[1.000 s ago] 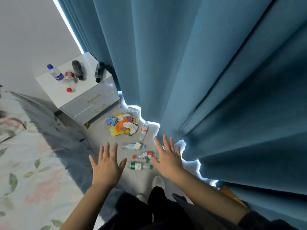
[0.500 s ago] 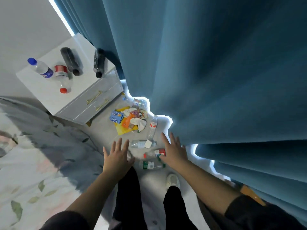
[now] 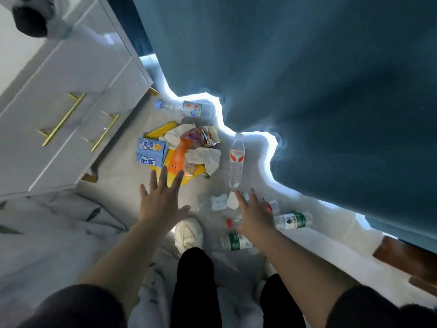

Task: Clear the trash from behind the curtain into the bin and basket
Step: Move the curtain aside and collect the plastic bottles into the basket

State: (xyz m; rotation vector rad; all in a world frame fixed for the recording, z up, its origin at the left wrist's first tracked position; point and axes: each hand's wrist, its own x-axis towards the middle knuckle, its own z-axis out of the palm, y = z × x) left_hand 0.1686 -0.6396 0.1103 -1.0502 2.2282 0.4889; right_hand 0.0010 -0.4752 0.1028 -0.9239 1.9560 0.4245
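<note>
Trash lies on the floor at the foot of the blue curtain [image 3: 307, 91]. A pile of wrappers [image 3: 186, 152] with crumpled tissue [image 3: 204, 156] and a blue snack box [image 3: 149, 152] sits in the middle. Clear plastic bottles lie around it: a red-labelled one [image 3: 236, 162], a crushed one [image 3: 212, 202], two green-labelled ones [image 3: 293, 220] [image 3: 236, 241]. My left hand [image 3: 160, 202] hovers open, fingers spread, just below the pile. Spread open too, my right hand [image 3: 254, 214] is above the bottles and covers part of a red-capped one. Neither hand holds anything.
A white nightstand [image 3: 71, 95] with gold handles stands at the left, a dark bottle on its top corner. A floral bedspread [image 3: 59, 233] fills the lower left. My white shoe [image 3: 189, 233] is between the hands. A wooden piece [image 3: 406, 256] shows at the right.
The view has dropped closer to the floor and the trash. Both hands have moved forward and down, still spread and holding nothing.
</note>
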